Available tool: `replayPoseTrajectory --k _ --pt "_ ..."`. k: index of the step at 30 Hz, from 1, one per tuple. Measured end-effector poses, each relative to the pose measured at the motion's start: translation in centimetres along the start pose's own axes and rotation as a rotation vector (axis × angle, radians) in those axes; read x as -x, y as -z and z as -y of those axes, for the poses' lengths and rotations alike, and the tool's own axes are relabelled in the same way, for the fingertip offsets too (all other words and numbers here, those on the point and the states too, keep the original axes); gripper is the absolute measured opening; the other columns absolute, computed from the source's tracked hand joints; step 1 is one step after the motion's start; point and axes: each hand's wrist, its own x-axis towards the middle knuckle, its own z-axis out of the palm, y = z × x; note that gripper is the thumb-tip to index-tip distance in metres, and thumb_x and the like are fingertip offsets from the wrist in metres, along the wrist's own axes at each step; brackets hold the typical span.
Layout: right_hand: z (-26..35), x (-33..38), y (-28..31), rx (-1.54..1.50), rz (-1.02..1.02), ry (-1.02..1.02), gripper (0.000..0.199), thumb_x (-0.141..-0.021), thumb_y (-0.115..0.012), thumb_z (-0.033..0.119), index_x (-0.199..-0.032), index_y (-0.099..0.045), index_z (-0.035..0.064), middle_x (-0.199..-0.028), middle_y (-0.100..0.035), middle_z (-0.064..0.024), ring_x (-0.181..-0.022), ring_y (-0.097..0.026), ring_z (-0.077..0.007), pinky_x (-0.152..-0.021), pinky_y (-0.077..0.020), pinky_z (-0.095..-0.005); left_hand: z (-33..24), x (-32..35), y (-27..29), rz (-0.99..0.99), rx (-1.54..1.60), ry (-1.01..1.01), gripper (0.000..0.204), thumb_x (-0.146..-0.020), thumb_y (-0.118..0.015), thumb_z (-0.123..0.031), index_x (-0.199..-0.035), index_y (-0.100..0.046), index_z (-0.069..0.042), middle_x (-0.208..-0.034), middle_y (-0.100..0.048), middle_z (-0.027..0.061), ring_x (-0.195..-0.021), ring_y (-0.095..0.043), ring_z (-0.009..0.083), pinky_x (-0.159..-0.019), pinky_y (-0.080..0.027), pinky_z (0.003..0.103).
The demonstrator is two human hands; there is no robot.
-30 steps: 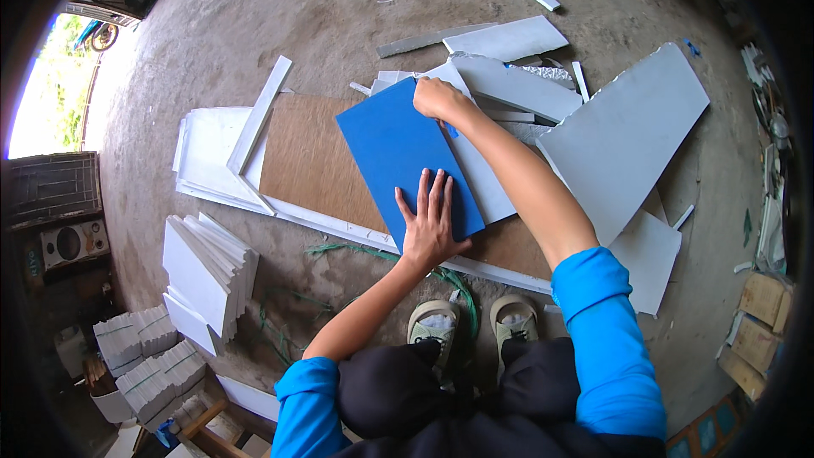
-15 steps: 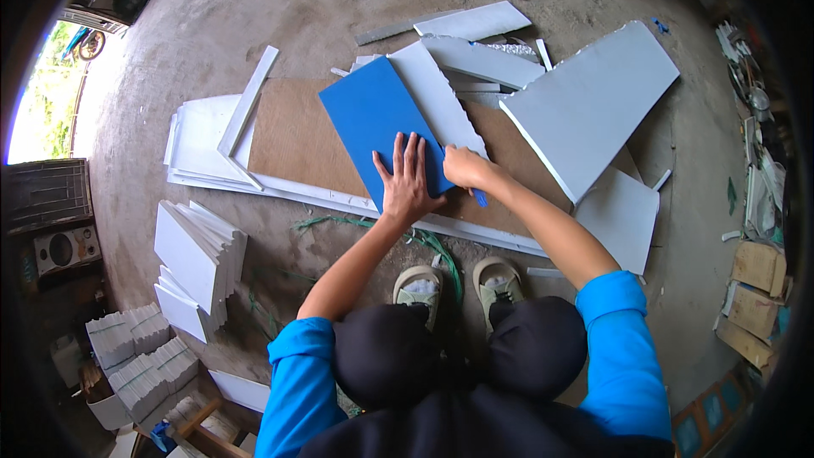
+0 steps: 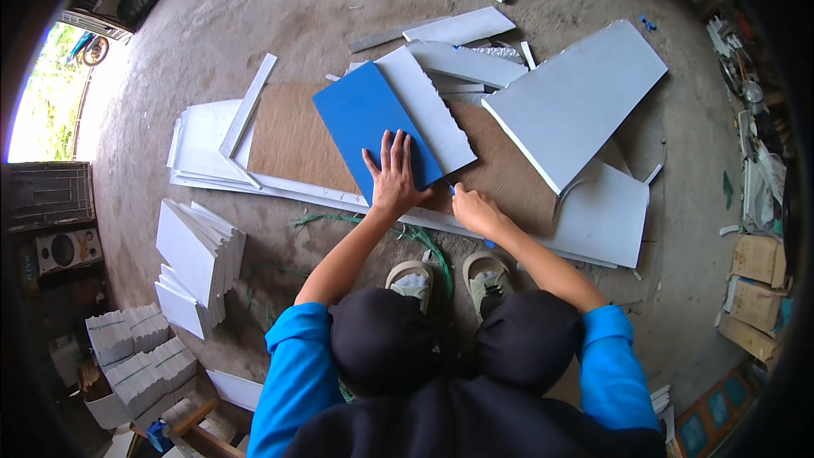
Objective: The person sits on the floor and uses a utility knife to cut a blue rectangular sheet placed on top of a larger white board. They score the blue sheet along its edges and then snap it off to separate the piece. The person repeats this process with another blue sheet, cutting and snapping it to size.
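Board [image 3: 352, 110]: blue rectangle, lying aslant over a brown wood sheet [image 3: 292, 131], directly under one palm and just beyond the fist that grips the tool.
Left hand [image 3: 396, 187]: laid flat on the lower half of the board, fingers spread and pointing away from the person, grasping nothing.
Right hand [image 3: 477, 209]: closed in a fist around a slim blue tool [image 3: 489, 243], just off the board's lower right corner and apart from it.
Tool: mostly hidden by the fingers, blue showing on both sides of the hand; whether its tip touches the wood cannot be told.
White sheet [image 3: 437, 106]: alongside the board's right edge, its own right edge ragged.
Wood sheet: spread across a stack of white panels [image 3: 199, 131], with a large pale slab [image 3: 585, 102] at right.
Floor [image 3: 314, 17]: grey concrete; green cord [image 3: 438, 253] near the person's shoes [image 3: 411, 276], a stack of white pieces [image 3: 199, 254] at left.
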Motion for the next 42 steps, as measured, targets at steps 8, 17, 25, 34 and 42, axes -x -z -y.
replayPoseTrajectory --k 8,17,25,34,42 --pt "-1.6 -4.6 5.1 -0.301 -0.323 0.040 0.026 -0.088 -0.042 0.024 -0.091 -0.049 -0.0007 -0.076 -0.058 -0.0253 -0.074 -0.056 -0.0417 -0.066 -0.0430 -0.0506 1.9 0.8 0.1 -0.252 0.152 0.239 0.076 -0.072 -0.062 -0.045 -0.129 -0.031 -0.008 -0.135 -0.024 0.0140 -0.131 -0.012 0.0312 -0.101 -0.003 0.058" --pt "0.3 -19.3 7.4 -0.310 -0.489 0.012 0.038 -0.090 -0.038 0.029 -0.097 -0.044 -0.0072 -0.092 -0.055 -0.0302 -0.088 -0.052 -0.0466 -0.078 -0.0403 -0.0501 3.8 0.1 -0.4 -0.315 0.178 0.403 0.070 -0.076 -0.061 -0.039 -0.130 -0.029 -0.009 -0.136 -0.021 0.0161 -0.130 -0.010 0.0365 -0.101 -0.010 0.059" --pt "4.0 -18.2 9.4 -0.371 -0.452 -0.010 0.041 -0.082 -0.054 0.032 -0.097 -0.042 -0.0039 -0.087 -0.058 -0.0260 -0.084 -0.058 -0.0399 -0.074 -0.0439 -0.0449 3.7 0.4 1.0 -0.234 0.142 0.342 0.073 -0.069 -0.066 -0.042 -0.130 -0.034 -0.019 -0.137 -0.020 0.0147 -0.131 -0.006 0.0365 -0.097 -0.004 0.065" --pt "6.6 -11.5 13.1 -0.378 -0.624 0.102 0.035 -0.073 -0.065 0.016 -0.095 -0.043 -0.0004 -0.084 -0.058 -0.0193 -0.079 -0.059 -0.0341 -0.069 -0.0457 -0.0401 2.6 -0.8 4.9 -0.211 0.210 -0.177 0.063 -0.076 -0.048 -0.056 -0.131 -0.037 -0.027 -0.137 -0.031 0.0024 -0.133 -0.015 0.0260 -0.101 0.006 0.060" --pt "5.3 -3.3 20.2 -0.273 -0.899 0.147 0.034 -0.075 -0.063 0.016 -0.096 -0.041 0.0008 -0.090 -0.057 -0.0168 -0.084 -0.057 -0.0343 -0.072 -0.0441 -0.0405 9.6 2.2 3.1 -0.154 0.119 0.158 0.065 -0.081 -0.050 -0.049 -0.129 -0.035 -0.008 -0.134 -0.033 0.0090 -0.130 -0.019 0.0303 -0.101 -0.009 0.061"
